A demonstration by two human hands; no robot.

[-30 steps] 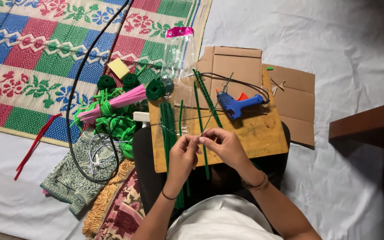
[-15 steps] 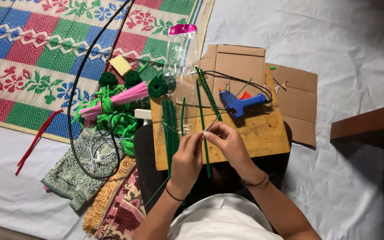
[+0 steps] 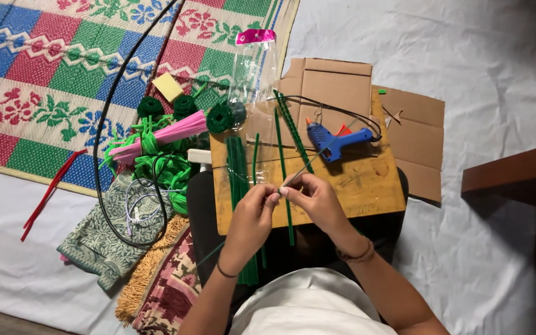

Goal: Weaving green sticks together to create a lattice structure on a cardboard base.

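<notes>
The person is sitting on the floor w/ a wooden board (image 3: 367,186) across the lap, using it like a small table. Both hands are closed in a pinch on one thin stick (image 3: 308,162). The left hand (image 3: 252,217) is pinching it near the low end & the right hand (image 3: 317,198) is pinching it just beside, fingertips almost touching. The stick is slanting up & to the right, over the board, toward the blue glue gun (image 3: 336,139). It looks like a thin wire or stem; too thin to tell which.

The step in hand seems to be working the stick w/ the fingers, maybe rolling or wrapping something green on it. That is a guess from the pinch. The next move probably calls for a tight, steady hold w/ one hand while the other twists or slides along, so the stick is not bending or slipping.

A bunch of dark green fuzzy sticks (image 3: 238,170) is lying on the left part of the board, and one long green one (image 3: 283,174) is lying under the hands. A clear plastic bag (image 3: 249,68) is lying at the top. Left of the board, a pile of bright green & pink sticks (image 3: 159,155) is sitting on the floor near a black cable (image 3: 103,124). Flat cardboard (image 3: 336,84) is lying under the board's far end.
</notes>
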